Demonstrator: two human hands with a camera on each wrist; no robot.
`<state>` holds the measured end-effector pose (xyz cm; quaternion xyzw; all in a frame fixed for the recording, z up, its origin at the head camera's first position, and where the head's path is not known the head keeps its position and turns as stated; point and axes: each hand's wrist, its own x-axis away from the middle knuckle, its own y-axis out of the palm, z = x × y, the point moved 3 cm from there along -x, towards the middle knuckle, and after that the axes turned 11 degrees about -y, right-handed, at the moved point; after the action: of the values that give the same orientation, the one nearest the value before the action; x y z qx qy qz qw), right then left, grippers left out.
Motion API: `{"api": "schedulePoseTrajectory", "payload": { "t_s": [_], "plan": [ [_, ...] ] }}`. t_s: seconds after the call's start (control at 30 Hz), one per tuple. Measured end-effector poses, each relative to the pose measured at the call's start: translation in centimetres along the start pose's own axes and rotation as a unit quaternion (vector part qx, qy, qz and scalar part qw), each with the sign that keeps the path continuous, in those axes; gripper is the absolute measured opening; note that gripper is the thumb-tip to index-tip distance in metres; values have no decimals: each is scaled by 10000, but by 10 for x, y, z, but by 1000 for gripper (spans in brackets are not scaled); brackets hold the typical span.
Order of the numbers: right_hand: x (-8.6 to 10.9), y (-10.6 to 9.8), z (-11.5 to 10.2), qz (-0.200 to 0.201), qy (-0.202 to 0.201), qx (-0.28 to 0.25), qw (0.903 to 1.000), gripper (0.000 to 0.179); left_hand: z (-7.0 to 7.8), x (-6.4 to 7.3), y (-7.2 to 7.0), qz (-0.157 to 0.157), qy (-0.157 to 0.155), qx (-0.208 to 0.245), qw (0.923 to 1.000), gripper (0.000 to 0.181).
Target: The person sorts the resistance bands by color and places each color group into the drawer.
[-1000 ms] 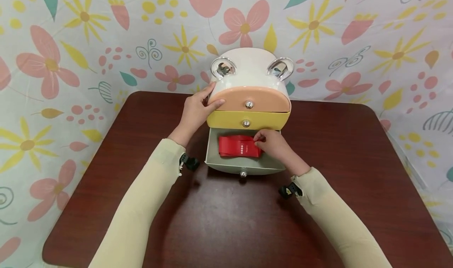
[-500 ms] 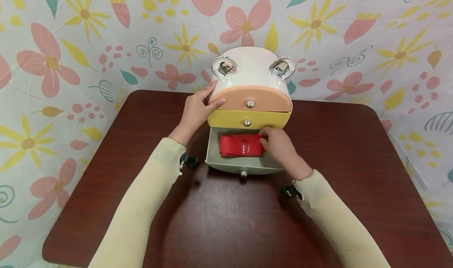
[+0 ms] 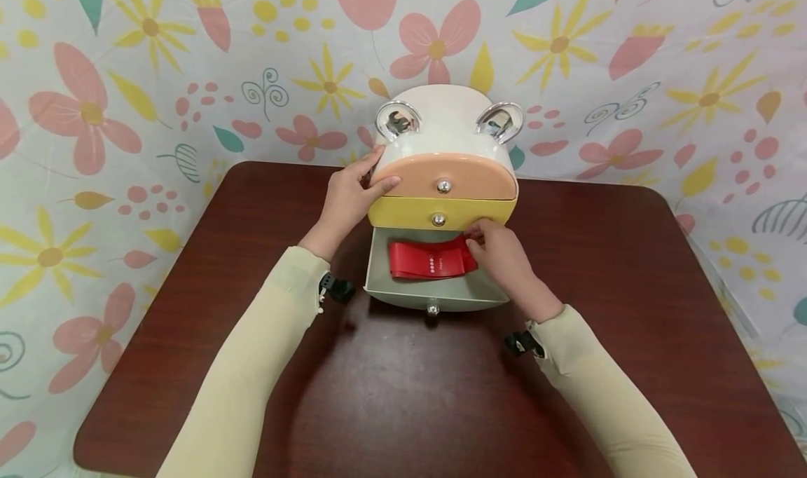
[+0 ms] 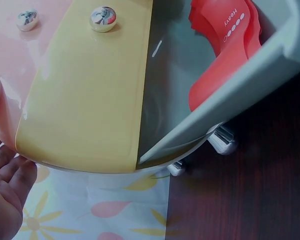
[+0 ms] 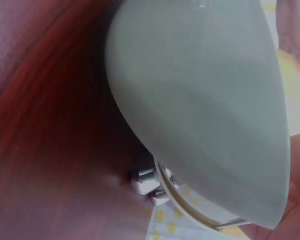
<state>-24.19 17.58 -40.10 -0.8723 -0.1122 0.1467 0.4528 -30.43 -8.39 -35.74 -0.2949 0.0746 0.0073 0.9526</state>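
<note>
A small drawer cabinet (image 3: 441,124) with a white top, silver ears and three drawers stands at the back of the table. Its bottom grey-green drawer (image 3: 412,297) is pulled out and holds a folded red resistance band (image 3: 419,261), printed "Heavy" in the left wrist view. My left hand (image 3: 347,196) grips the cabinet's left side, thumb on the orange drawer front (image 3: 416,176) and fingers round the side. Over the open drawer's right edge reaches my right hand (image 3: 501,254), pinching the band's right end between thumb and fingers. The drawer front (image 5: 200,100) hides most of that hand in the right wrist view.
Above the open drawer, the yellow drawer (image 3: 403,213) is closed. Chrome feet (image 4: 222,140) raise the cabinet off the dark wooden table (image 3: 391,394). A flower-printed cloth (image 3: 208,78) hangs right behind the cabinet.
My right hand has moved slightly right, and the band's right end has shifted and spread with it towards the drawer's right side. My left hand keeps its place on the cabinet.
</note>
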Motion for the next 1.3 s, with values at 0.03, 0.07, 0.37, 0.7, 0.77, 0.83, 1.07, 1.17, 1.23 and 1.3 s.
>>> {"api": "schedulePoseTrajectory", "payload": {
  "t_s": [0.03, 0.07, 0.37, 0.7, 0.77, 0.83, 1.07, 1.17, 1.23, 1.3],
  "plan": [
    [1, 0, 0, -6, -10, -85, 10000, 24, 0, 0, 0, 0, 0, 11, 10000, 69],
    [3, 0, -2, -24, -15, -195, 9998, 25, 0, 0, 0, 5, 6, 21, 10000, 69],
    [64, 3, -32, -271, -242, -1967, 9798, 15, 3, 1, 2, 3, 32, 34, 10000, 68],
    [109, 73, -29, -1604, 1190, -4931, 8467, 47, 6, 1, -2, -117, -41, -60, 9999, 70],
    [107, 83, -27, -1570, 1429, -5075, 8351, 51, 7, 0, -3, -176, -5, -193, 9997, 71],
    [104, 90, -25, -1478, 1608, -5126, 8304, 54, 9, -2, -4, -259, 75, -348, 9990, 71],
    [95, 99, -22, -981, 2124, -5374, 8102, 52, 17, -11, -10, -763, 11, -495, 9959, 84],
    [93, 100, -23, -837, 2212, -5539, 7983, 48, 20, -17, -10, -1024, -76, -439, 9937, 91],
    [93, 101, -23, -772, 2239, -5645, 7907, 45, 21, -19, -9, -1165, -87, -547, 9916, 93],
    [91, 102, -24, -714, 2272, -5712, 7855, 42, 20, -21, -9, -1240, -123, -638, 9902, 95]
  ]
}}
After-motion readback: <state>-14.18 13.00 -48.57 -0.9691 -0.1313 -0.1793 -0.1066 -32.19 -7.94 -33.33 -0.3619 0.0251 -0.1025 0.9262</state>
